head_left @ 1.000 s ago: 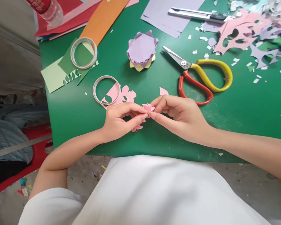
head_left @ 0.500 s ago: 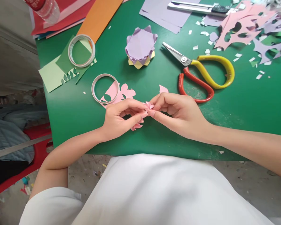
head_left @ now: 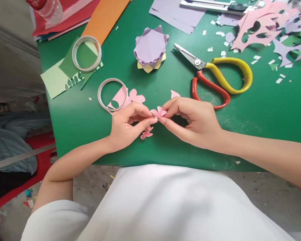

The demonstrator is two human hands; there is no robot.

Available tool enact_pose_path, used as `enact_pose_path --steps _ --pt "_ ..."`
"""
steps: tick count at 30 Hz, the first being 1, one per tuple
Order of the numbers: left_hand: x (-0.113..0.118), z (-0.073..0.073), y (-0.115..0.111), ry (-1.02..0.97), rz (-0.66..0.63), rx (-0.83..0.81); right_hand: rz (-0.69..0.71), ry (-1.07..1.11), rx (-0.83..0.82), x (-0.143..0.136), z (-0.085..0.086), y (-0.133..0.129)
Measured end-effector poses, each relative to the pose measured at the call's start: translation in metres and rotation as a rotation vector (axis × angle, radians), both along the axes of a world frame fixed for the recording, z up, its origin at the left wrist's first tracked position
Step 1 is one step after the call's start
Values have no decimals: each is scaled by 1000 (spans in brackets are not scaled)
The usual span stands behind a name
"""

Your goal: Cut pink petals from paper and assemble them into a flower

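Observation:
Between my two hands is a small pink paper flower (head_left: 159,111) with its petals raised. My right hand (head_left: 194,120) pinches it from the right with thumb and forefinger. From the left, the fingertips of my left hand (head_left: 130,125) are pressed together at the flower's lower left side, on a tiny white piece (head_left: 156,118). Another pink flower (head_left: 146,134) lies just below my left thumb. A pink petal piece (head_left: 175,94) rests above my right hand. Pink cut paper (head_left: 136,96) lies behind my left hand, partly beneath a tape roll (head_left: 125,100).
Scissors (head_left: 197,62) with red and yellow handles lie behind my right hand. A purple and yellow paper piece (head_left: 151,47) stands at the top middle. Another tape roll (head_left: 99,60) sits on green paper (head_left: 53,78). A cutter (head_left: 212,5) and paper scraps (head_left: 261,31) are at the upper right.
My left fingertips have drawn slightly left and down, and the held flower's petals now show more fully. The pink flower below my left hand is more exposed.

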State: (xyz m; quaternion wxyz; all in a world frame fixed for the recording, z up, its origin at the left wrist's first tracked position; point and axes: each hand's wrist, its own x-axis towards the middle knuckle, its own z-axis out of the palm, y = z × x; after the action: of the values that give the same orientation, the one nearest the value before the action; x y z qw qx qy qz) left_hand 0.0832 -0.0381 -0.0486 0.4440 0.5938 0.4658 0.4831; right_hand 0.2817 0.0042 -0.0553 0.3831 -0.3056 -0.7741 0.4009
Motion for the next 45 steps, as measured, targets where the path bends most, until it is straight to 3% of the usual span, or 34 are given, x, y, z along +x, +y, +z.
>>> enact_pose_path --steps 4,8,19,30,45 --pt "0 0 0 14 4 0 -13 -51 206 1 -1 1" --pt "-1 -1 1 18 -10 10 -19 -97 262 3 -1 1" --pt "-2 -5 3 151 9 167 55 -127 197 3 -1 3" --pt "-3 -2 2 130 -25 65 110 -65 276 4 -4 5" --pt "-5 -3 5 119 -47 49 147 -67 133 6 -1 12"
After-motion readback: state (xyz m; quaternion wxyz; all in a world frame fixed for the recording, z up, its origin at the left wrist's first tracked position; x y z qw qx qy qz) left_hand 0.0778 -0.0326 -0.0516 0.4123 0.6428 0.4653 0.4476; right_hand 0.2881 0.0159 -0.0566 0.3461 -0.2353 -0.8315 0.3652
